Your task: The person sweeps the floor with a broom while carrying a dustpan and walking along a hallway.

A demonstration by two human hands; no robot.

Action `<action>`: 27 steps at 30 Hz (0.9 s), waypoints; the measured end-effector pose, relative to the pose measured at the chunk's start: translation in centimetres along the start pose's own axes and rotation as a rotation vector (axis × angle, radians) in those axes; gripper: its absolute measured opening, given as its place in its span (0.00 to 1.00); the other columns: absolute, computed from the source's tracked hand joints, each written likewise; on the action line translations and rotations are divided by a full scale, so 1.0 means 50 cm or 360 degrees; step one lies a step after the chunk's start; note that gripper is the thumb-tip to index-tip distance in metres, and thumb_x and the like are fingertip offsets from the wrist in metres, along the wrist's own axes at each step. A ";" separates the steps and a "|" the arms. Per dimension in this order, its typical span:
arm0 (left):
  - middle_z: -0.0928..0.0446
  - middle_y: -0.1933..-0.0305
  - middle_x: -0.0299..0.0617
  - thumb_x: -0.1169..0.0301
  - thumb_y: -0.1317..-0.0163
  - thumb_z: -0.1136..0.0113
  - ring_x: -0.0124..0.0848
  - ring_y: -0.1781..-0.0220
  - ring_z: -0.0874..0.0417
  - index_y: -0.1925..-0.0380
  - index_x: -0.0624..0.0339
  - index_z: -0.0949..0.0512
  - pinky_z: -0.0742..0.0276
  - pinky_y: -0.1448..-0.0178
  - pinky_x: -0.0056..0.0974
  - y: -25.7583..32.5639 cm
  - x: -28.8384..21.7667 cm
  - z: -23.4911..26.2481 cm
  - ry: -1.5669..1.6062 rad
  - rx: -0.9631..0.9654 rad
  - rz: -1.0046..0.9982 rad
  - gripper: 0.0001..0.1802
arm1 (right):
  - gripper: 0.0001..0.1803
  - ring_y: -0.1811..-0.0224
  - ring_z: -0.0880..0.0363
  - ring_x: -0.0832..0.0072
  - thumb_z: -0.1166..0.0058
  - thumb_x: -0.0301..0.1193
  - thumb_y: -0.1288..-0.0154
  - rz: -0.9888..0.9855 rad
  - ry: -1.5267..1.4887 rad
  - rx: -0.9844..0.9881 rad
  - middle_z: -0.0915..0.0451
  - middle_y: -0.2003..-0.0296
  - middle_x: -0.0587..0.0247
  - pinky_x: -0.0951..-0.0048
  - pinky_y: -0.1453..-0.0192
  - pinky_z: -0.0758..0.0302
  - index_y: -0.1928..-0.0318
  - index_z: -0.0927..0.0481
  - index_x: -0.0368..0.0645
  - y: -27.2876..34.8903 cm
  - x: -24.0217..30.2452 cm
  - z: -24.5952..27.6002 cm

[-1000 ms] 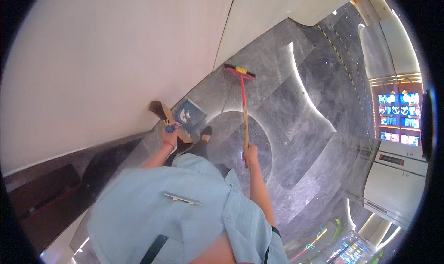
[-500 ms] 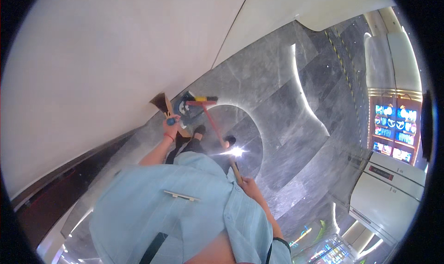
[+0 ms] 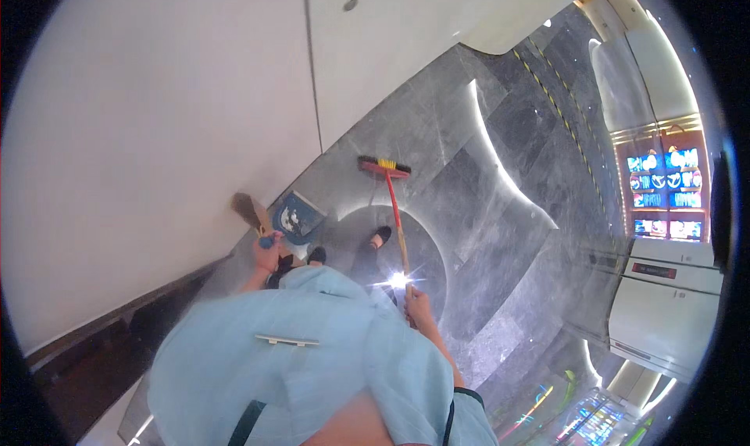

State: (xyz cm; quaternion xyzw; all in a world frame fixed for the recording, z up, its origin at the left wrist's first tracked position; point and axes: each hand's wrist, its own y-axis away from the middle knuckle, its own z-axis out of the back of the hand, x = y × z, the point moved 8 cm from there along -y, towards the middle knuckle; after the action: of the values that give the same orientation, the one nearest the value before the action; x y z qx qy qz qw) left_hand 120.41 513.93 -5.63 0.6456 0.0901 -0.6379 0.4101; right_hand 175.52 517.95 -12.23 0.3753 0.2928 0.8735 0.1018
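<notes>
My right hand (image 3: 418,307) is closed round the wooden handle of a push broom (image 3: 384,166). Its red head with black and yellow bristles rests on the floor ahead, apart from the dustpan. A blue dustpan (image 3: 298,218) with white bits in it lies by the foot of the white wall. My left hand (image 3: 268,254) is beside it, closed round a handle with a round blue end, seemingly the dustpan's. A brown-bristled brush (image 3: 248,210) juts from the same hand toward the wall; how the fingers share the two handles is hidden.
A tall white wall (image 3: 180,118) with a dark skirting runs along the left. The grey tiled floor (image 3: 437,141) is shiny, with light reflections. At the right stand a white cabinet (image 3: 664,313) and a lit display (image 3: 668,184). My shoes (image 3: 381,236) are behind the broom head.
The broom head has moved right, away from the dustpan, and its handle stands more upright in view. My body has shifted, with the feet farther apart. Both hands keep their hold.
</notes>
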 end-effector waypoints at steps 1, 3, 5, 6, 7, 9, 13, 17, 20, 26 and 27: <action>0.23 0.74 0.33 0.73 0.44 0.42 0.21 0.78 0.28 0.71 0.60 0.23 0.31 0.72 0.28 -0.007 0.015 -0.006 0.0012 -0.0040 -0.0063 0.03 | 0.14 0.83 0.29 0.71 0.51 0.33 0.41 0.0014 -0.0028 0.0009 0.28 0.84 0.60 0.69 0.79 0.33 0.59 0.24 0.37 -0.015 0.036 0.004; 0.23 0.74 0.33 0.75 0.45 0.42 0.21 0.78 0.27 0.71 0.60 0.23 0.31 0.73 0.27 0.004 0.016 -0.022 0.0112 -0.0087 -0.0089 0.02 | 0.13 0.77 0.23 0.60 0.54 0.33 0.42 0.0222 0.0392 0.0036 0.24 0.80 0.47 0.64 0.74 0.30 0.60 0.24 0.37 -0.027 0.205 0.031; 0.24 0.74 0.35 0.78 0.46 0.44 0.21 0.79 0.27 0.69 0.60 0.24 0.30 0.74 0.26 -0.006 0.016 -0.064 0.0099 -0.0072 -0.0017 0.05 | 0.13 0.72 0.23 0.55 0.55 0.31 0.42 0.0203 0.0375 0.0047 0.24 0.76 0.43 0.60 0.70 0.28 0.59 0.25 0.37 -0.064 0.193 0.050; 0.24 0.74 0.35 0.78 0.46 0.44 0.21 0.79 0.27 0.69 0.60 0.24 0.30 0.74 0.26 -0.025 0.029 -0.085 0.0082 -0.0057 -0.0022 0.05 | 0.14 0.68 0.22 0.50 0.56 0.29 0.43 0.0189 0.0380 0.0066 0.24 0.73 0.39 0.57 0.66 0.27 0.58 0.25 0.38 -0.082 0.185 0.058; 0.24 0.73 0.35 0.79 0.47 0.44 0.21 0.79 0.27 0.67 0.60 0.24 0.30 0.75 0.26 -0.042 0.021 -0.109 0.0236 -0.0085 -0.0102 0.06 | 0.14 0.68 0.22 0.50 0.56 0.29 0.43 0.0172 0.0357 0.0060 0.24 0.73 0.39 0.57 0.66 0.27 0.58 0.25 0.38 -0.098 0.175 0.073; 0.24 0.73 0.35 0.80 0.48 0.44 0.21 0.79 0.26 0.66 0.60 0.25 0.30 0.76 0.26 -0.059 0.016 -0.153 0.0371 -0.0096 -0.0180 0.08 | 0.14 0.67 0.22 0.50 0.57 0.29 0.44 0.0157 0.0435 0.0030 0.24 0.72 0.40 0.55 0.65 0.27 0.57 0.26 0.39 -0.135 0.156 0.109; 0.24 0.71 0.35 0.81 0.47 0.47 0.22 0.79 0.26 0.66 0.59 0.26 0.30 0.78 0.26 -0.095 -0.035 -0.240 0.0097 -0.0110 -0.0077 0.09 | 0.16 0.66 0.23 0.49 0.58 0.28 0.45 0.0180 0.0622 -0.0016 0.23 0.71 0.40 0.53 0.63 0.27 0.56 0.26 0.40 -0.237 0.180 0.177; 0.24 0.70 0.35 0.84 0.47 0.51 0.22 0.78 0.26 0.67 0.59 0.27 0.30 0.78 0.26 -0.122 -0.085 -0.323 0.0027 -0.0132 -0.0014 0.09 | 0.18 0.66 0.24 0.47 0.58 0.28 0.46 0.0187 0.0640 0.0125 0.23 0.71 0.40 0.51 0.61 0.28 0.52 0.27 0.40 -0.330 0.255 0.234; 0.24 0.70 0.35 0.85 0.47 0.52 0.22 0.78 0.26 0.67 0.59 0.27 0.30 0.77 0.26 -0.141 -0.107 -0.378 0.0109 -0.0120 -0.0043 0.11 | 0.17 0.66 0.24 0.47 0.58 0.26 0.47 0.0440 0.0487 0.0035 0.24 0.71 0.40 0.52 0.62 0.27 0.55 0.26 0.40 -0.399 0.339 0.261; 0.25 0.68 0.35 0.85 0.47 0.53 0.22 0.77 0.26 0.66 0.58 0.26 0.29 0.74 0.26 -0.206 -0.165 -0.512 0.0063 0.0011 -0.0075 0.12 | 0.10 0.75 0.22 0.51 0.58 0.25 0.47 0.0704 0.0476 -0.0232 0.24 0.77 0.42 0.55 0.71 0.26 0.64 0.26 0.37 -0.538 0.410 0.297; 0.25 0.68 0.35 0.85 0.47 0.53 0.22 0.77 0.26 0.66 0.58 0.26 0.29 0.74 0.26 -0.220 -0.171 -0.526 0.0067 0.0004 -0.0071 0.12 | 0.10 0.75 0.21 0.53 0.58 0.25 0.46 0.0529 0.0325 -0.0096 0.24 0.78 0.42 0.56 0.72 0.26 0.65 0.26 0.37 -0.574 0.406 0.301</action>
State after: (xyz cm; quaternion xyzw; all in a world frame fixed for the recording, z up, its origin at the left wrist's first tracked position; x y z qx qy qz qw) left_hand 131.65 541.50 -6.48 0.6573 0.1123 -0.6332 0.3929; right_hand 170.92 555.74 -8.77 0.3248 0.2092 0.9202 -0.0629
